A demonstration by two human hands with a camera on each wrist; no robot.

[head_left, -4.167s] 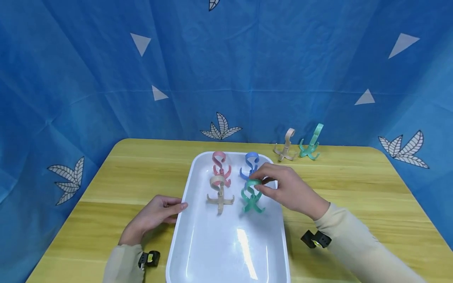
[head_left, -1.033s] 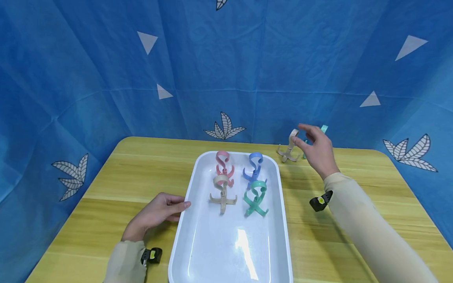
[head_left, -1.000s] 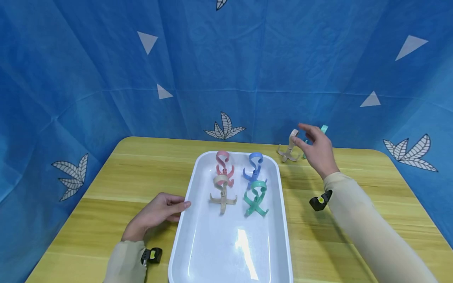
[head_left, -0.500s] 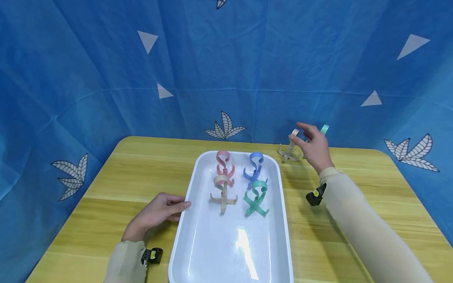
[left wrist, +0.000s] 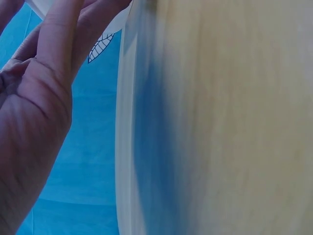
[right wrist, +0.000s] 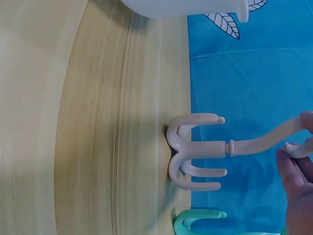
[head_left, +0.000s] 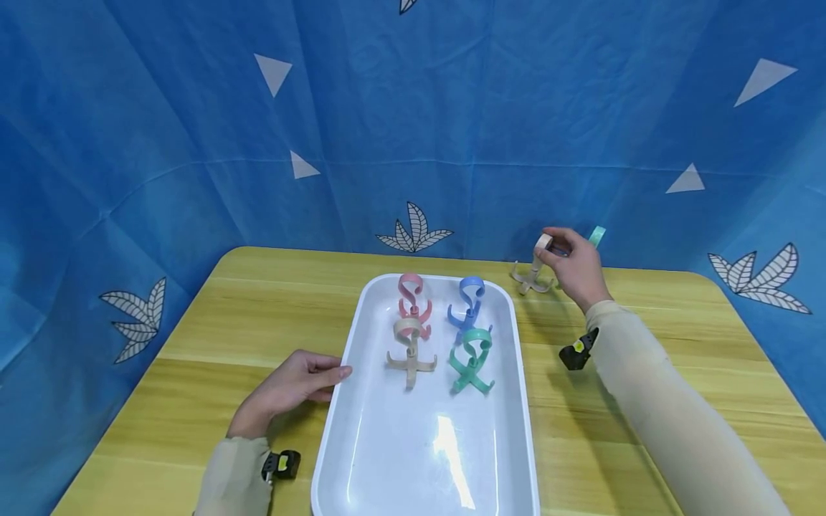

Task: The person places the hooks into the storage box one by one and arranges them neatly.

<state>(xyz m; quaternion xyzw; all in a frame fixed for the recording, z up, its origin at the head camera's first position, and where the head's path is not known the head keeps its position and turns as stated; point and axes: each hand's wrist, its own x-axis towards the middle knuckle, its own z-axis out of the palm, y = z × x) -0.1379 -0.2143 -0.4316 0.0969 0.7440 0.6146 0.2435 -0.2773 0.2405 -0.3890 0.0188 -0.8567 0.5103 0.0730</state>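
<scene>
At the back right of the table, my right hand (head_left: 576,266) pinches the curled top of a beige four-pronged hook hanger (head_left: 533,276). In the right wrist view this beige hanger (right wrist: 200,148) stands upright with its prongs at the tabletop, thumb and finger at its curl. Just behind the hand is a green hanger (head_left: 596,236), mostly hidden in the head view. My left hand (head_left: 293,387) holds the left rim of a white tray (head_left: 381,444), thumb over the edge and fingers outside. In the tray stand a pink hanger (head_left: 414,308), a blue one (head_left: 470,315), a beige one (head_left: 411,358) and a green one (head_left: 472,373).
The wood-grain table (head_left: 258,301) ends at a blue curtain (head_left: 452,129) printed with leaves and triangles. The tray's front half is bare, with a bright reflection on its floor. A small black wrist camera (head_left: 576,351) sits at the right cuff.
My right hand has left the green hanger in the tray and moved to the back right. Its thumb and finger have closed on the beige hanger's curl. The left hand stays on the rim.
</scene>
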